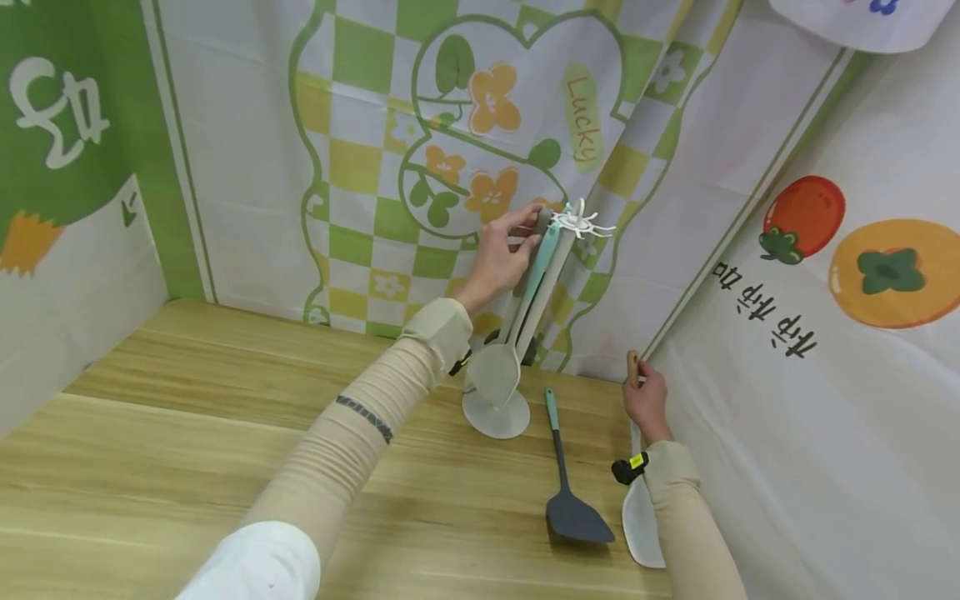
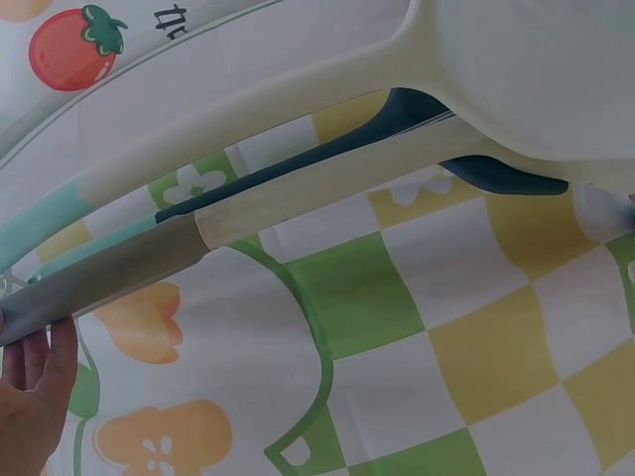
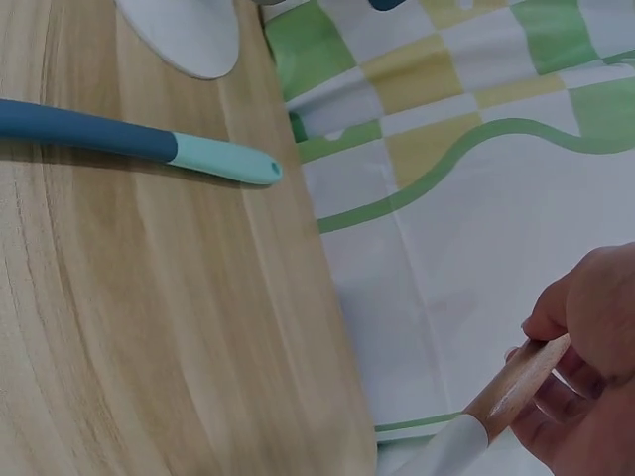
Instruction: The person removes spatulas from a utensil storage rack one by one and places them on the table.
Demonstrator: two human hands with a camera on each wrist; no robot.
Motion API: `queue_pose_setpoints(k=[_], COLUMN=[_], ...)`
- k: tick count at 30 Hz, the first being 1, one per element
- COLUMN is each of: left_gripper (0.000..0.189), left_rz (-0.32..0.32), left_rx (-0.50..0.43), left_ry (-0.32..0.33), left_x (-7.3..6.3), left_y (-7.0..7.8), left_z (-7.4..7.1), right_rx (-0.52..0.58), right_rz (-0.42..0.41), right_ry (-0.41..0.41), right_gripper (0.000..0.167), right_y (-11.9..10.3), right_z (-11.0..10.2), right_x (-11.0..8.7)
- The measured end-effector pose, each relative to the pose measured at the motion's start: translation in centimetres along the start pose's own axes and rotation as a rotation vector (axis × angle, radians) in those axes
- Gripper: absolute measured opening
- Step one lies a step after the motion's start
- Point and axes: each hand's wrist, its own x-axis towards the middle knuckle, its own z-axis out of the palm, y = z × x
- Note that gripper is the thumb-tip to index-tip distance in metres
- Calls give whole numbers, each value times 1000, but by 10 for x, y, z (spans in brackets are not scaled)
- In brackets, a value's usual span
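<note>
My left hand point(image 1: 498, 258) holds the grey handle point(image 2: 109, 278) of a cream-shafted utensil by its upper end, at a white utensil stand point(image 1: 501, 423) topped with hooks. That utensil's head is hidden. Beside it hang a cream utensil with a mint handle point(image 1: 543, 254) and a broad cream head point(image 1: 495, 372), and a dark blue utensil point(image 2: 327, 154). At the right, my right hand point(image 1: 647, 404) grips the wooden handle point(image 3: 516, 387) of a white spatula point(image 1: 642, 525), whose broad blade points toward me, partly covered by my forearm.
A dark spatula point(image 1: 573, 517) with a mint handle lies on the wooden table point(image 1: 187, 467) between the stand and my right hand. Printed curtains point(image 1: 360, 167) hang behind the table's back edge, and a fruit-printed cloth point(image 1: 810, 417) borders the right side.
</note>
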Motion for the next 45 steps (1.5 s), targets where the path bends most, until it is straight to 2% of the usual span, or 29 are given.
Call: queue_pose_setpoints(k=[12, 22, 28, 38, 45], left_gripper=[45, 45, 46, 46, 46], left_rz=[0, 1, 11, -21, -5], left_rx=[-2, -13, -13, -15, -7], left_ry=[7, 12, 5, -2, -7], left_x=[-1, 1, 1, 0, 0], left_y=[1, -1, -1, 0, 1], left_z=[0, 0, 0, 1, -1], right_rx=[-64, -120, -143, -141, -170], right_rz=[19, 2, -1, 15, 19], right_ry=[-70, -66, -68, -96, -177], right_gripper=[55, 51, 48, 44, 43], right_y=[6, 16, 18, 21, 27], right_z=[7, 15, 14, 13, 18], right_x=[5, 9, 6, 0, 0])
